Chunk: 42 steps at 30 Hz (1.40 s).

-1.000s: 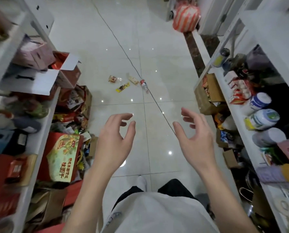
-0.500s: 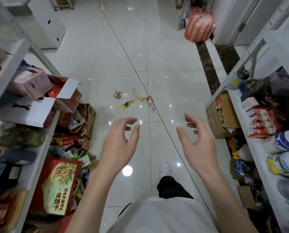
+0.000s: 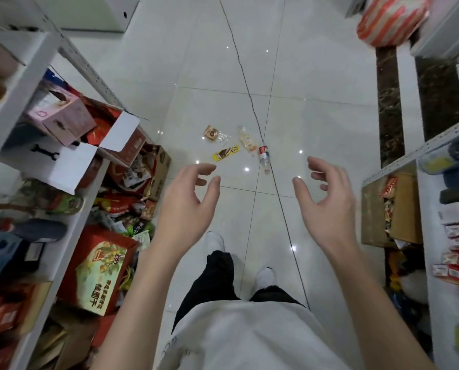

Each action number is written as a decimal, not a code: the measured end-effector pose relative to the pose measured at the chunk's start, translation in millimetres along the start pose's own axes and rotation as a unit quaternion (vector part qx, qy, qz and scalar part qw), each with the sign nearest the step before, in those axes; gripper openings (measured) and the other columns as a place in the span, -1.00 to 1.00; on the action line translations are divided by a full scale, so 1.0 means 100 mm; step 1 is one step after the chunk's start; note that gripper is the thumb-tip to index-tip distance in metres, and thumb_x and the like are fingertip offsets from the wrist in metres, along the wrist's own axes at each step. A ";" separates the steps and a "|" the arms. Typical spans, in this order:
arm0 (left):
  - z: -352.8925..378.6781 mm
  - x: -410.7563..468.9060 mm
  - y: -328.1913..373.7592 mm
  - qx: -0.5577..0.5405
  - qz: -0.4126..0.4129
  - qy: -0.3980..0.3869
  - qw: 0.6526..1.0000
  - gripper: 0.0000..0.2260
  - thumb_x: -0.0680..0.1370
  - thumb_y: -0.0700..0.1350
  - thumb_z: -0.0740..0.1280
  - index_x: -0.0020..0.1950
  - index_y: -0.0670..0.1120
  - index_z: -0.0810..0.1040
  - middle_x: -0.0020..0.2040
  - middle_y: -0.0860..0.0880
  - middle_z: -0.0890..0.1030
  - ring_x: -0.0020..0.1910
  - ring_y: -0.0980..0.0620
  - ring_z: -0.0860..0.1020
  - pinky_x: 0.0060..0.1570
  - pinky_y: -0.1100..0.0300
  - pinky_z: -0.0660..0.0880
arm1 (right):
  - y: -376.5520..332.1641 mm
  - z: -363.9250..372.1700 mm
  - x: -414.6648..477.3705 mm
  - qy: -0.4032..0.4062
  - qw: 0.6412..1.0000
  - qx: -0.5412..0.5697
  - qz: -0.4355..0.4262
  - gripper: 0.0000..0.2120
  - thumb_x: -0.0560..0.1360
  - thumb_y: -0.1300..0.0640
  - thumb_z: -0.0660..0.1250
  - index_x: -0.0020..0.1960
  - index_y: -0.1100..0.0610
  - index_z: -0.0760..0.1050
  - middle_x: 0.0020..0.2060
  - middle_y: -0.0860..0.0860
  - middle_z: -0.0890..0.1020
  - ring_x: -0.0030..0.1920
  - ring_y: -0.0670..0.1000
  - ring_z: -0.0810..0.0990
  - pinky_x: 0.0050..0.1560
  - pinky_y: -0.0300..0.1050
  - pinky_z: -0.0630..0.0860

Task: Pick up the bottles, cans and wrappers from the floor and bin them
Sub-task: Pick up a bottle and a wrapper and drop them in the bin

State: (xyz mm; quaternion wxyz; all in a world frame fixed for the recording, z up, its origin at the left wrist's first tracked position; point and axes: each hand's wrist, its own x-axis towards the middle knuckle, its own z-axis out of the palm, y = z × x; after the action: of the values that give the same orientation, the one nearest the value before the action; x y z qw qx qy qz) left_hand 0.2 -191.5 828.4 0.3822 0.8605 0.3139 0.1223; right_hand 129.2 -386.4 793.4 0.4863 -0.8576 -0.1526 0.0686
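The litter lies nearer to me than half a second ago, and both of my white shoes (image 3: 265,277) show beneath me where only one did. My left hand (image 3: 185,206) and right hand (image 3: 327,206) hang in the air on my side of the bottle (image 3: 264,156), well apart from each other, fingers loosely curled and holding nothing. The bottle lies on its side on the white tiled floor (image 3: 316,124), right by the thin black cable (image 3: 249,102); I cannot tell whether they touch. Just left of the bottle is an orange wrapper (image 3: 247,140), further left a yellow wrapper (image 3: 225,153), and beyond that a clear wrapper (image 3: 213,133) with something brown inside. Far beyond the bottle, to the right, sits a red-and-white striped bag (image 3: 391,20)
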 end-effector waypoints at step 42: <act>5.46 6.30 -4.56 0.042 0.002 -0.117 0.992 -0.71 0.63 0.05 0.24 0.32 0.02 0.48 0.28 0.00 0.47 0.05 -0.03 0.57 0.12 0.06 0.48 | 5.16 4.87 4.55 0.065 0.990 -0.105 0.063 -0.57 0.57 0.07 0.42 0.40 0.10 0.46 0.27 0.02 0.50 0.18 -0.06 0.54 0.18 -0.39 0.39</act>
State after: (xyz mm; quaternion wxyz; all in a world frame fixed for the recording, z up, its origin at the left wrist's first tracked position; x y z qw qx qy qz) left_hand 528.9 123.7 104.8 0.3797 0.8847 0.2704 0.0086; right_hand 529.4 -89.1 114.5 0.3968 -0.9146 -0.0728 0.0271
